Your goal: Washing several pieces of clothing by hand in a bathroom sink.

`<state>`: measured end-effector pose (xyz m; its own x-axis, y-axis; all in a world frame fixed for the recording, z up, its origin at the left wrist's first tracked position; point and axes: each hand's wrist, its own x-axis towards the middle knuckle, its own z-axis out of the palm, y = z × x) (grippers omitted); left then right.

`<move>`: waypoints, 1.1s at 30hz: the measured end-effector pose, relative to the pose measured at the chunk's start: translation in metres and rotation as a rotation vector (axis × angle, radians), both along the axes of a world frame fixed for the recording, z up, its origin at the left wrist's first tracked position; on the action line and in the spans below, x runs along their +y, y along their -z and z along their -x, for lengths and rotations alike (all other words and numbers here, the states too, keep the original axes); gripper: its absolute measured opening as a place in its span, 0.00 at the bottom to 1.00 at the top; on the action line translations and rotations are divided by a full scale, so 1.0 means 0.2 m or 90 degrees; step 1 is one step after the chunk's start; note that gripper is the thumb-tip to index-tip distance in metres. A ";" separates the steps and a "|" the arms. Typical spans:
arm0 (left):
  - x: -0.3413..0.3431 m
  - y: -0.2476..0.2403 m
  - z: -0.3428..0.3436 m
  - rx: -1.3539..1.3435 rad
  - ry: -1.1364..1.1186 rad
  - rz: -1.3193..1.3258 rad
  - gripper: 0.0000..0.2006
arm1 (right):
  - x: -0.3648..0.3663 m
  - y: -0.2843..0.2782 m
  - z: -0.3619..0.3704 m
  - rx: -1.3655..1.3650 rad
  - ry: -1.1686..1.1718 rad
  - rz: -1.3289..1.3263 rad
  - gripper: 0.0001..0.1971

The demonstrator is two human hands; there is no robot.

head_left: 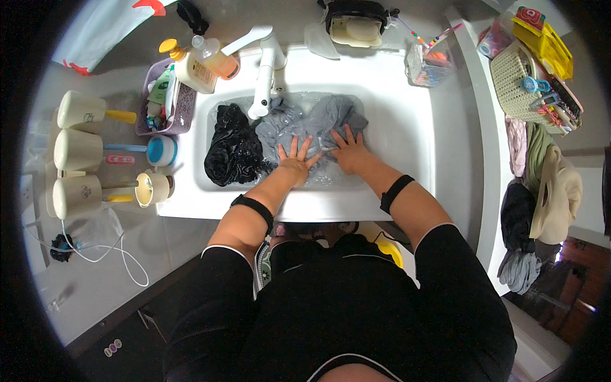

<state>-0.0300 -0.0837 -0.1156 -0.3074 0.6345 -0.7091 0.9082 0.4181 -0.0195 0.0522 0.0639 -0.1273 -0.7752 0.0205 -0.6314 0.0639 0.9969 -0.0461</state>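
Note:
Both my arms reach down into a white sink [398, 137] holding water and wet laundry. My left hand [295, 165] lies with fingers spread at the near edge of a soaked grey cloth garment [280, 127]. My right hand [350, 154] rests on the same grey heap, its fingers also stretched apart. The grey fabric bunches toward the far side, and suds or bubbles show around it. A black wet garment [234, 146] is bundled at the sink's left end, apart from my hands. Over the laundry hangs the spout of a white faucet [262, 92].
Left of the sink stand a purple basket [184, 108], a pump bottle [193, 70], a clear bottle of orange liquid [219, 60] and wall-mounted cream cups [79, 153]. At the back right is a clear holder [428, 65]. A woven basket [509, 79] and several cloths [555, 191] line the right ledge.

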 end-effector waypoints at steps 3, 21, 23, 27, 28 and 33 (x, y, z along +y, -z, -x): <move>-0.01 0.05 0.02 -0.089 -0.007 0.103 0.37 | -0.01 0.08 -0.02 -0.030 -0.005 -0.013 0.27; -0.43 -0.44 0.15 -0.011 -0.335 -0.459 0.13 | 0.29 -0.51 -0.02 0.419 0.468 0.537 0.10; -0.43 -0.53 0.12 0.005 -0.255 -0.627 0.13 | 0.32 -0.60 -0.03 0.330 0.529 0.570 0.10; -0.43 -0.59 0.13 0.042 -0.270 -0.668 0.11 | 0.24 -0.76 -0.07 0.447 0.268 0.447 0.21; -0.40 -0.63 0.11 0.033 -0.286 -0.728 0.10 | 0.23 -0.77 -0.08 0.488 0.223 0.319 0.19; -0.23 -0.88 0.09 0.060 -0.270 -0.891 0.08 | 0.23 -0.92 -0.02 0.628 0.194 0.243 0.11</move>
